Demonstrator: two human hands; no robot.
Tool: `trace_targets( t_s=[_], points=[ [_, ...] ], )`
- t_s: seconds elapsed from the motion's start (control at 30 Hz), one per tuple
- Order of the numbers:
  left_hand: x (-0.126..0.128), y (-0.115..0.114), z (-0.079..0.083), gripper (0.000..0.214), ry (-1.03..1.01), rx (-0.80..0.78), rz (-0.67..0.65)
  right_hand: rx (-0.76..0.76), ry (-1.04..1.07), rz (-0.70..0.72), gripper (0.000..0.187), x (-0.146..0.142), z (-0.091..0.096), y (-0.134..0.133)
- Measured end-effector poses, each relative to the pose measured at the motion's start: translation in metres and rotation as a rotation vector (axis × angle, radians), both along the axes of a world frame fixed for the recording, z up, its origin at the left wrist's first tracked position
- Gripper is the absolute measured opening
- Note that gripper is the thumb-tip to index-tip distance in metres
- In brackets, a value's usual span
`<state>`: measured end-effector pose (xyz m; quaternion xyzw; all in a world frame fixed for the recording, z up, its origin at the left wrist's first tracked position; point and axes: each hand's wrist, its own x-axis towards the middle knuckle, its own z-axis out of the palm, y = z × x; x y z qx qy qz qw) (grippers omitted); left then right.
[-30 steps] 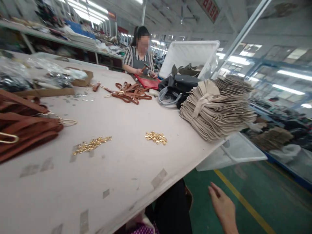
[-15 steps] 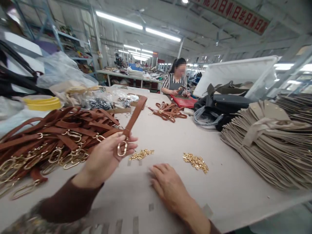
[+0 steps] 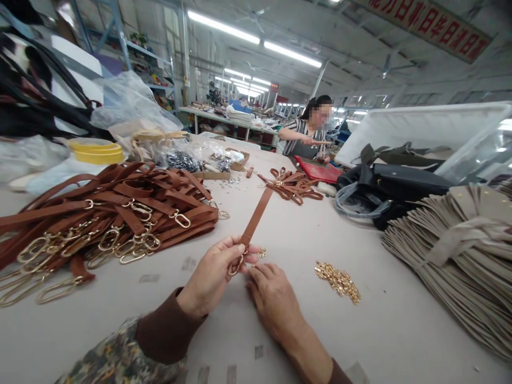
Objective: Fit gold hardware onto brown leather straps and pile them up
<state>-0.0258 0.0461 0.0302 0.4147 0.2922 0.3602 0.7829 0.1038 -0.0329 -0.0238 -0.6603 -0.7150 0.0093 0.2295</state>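
My left hand [image 3: 212, 274] is closed on the lower end of a brown strap [image 3: 258, 213], pinching it between thumb and fingers. A gold snap hook [image 3: 236, 265] hangs from that end, under the thumb. Close against the left fingertips is my right hand [image 3: 278, 298], low over the table, its fingers bent and pressed together. Whatever its fingertips hold is too small to make out. Just beyond the hands, a small pile of gold metal pieces [image 3: 262, 252] shows in part. A larger pile of gold metal pieces [image 3: 338, 281] lies to the right.
Many brown straps with gold hooks [image 3: 160, 197] are heaped at left; more brown straps [image 3: 298, 186] lie ahead. Stacked beige pieces [image 3: 452, 272] and a black bag [image 3: 408, 186] occupy the right. Across the table [image 3: 192, 330], a co-worker [image 3: 300, 136] holds a tool above a red board [image 3: 318, 169].
My left hand has carried the strap rightward and lower, over the small gold pile, meeting my right hand. The view has turned a little left. The co-worker's arm has risen.
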Motion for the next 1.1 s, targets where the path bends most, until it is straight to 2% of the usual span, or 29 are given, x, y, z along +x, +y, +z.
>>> trace_targets(
  t_s=[0.23,0.37,0.43,0.5,0.6,0.7,0.77,0.87,0.97,1.1],
  points=[
    [0.009,-0.013,-0.014,0.019,0.099,-0.012,-0.127,0.097,0.150,-0.082,0.018,0.026,-0.009,-0.035],
    [0.012,-0.018,-0.018,0.018,0.131,-0.043,-0.166,0.105,0.322,-0.178,0.012,0.038,-0.005,-0.055],
    [0.013,-0.021,-0.019,0.018,0.136,-0.024,-0.197,0.015,0.436,-0.259,0.008,0.042,0.002,-0.064],
    [0.015,-0.024,-0.020,0.020,0.141,0.012,-0.235,-0.143,0.474,-0.336,0.009,0.045,0.010,-0.069],
    [0.016,-0.030,-0.021,0.022,0.155,0.028,-0.287,-0.327,0.352,-0.385,0.016,0.047,0.020,-0.069],
    [0.018,-0.034,-0.021,0.023,0.163,0.002,-0.320,-0.360,0.282,-0.334,0.019,0.050,0.023,-0.067],
    [0.018,-0.034,-0.021,0.023,0.162,-0.013,-0.335,-0.333,0.316,-0.285,0.019,0.052,0.021,-0.071],
    [0.018,-0.032,-0.021,0.023,0.156,-0.014,-0.338,-0.190,0.320,-0.238,0.022,0.055,0.011,-0.088],
    [0.017,-0.032,-0.021,0.023,0.151,-0.012,-0.335,-0.019,0.165,-0.156,0.023,0.054,-0.003,-0.108],
    [0.018,-0.037,-0.024,0.022,0.149,0.007,-0.372,0.051,-0.068,-0.096,0.034,0.046,-0.022,-0.117]
  ],
)
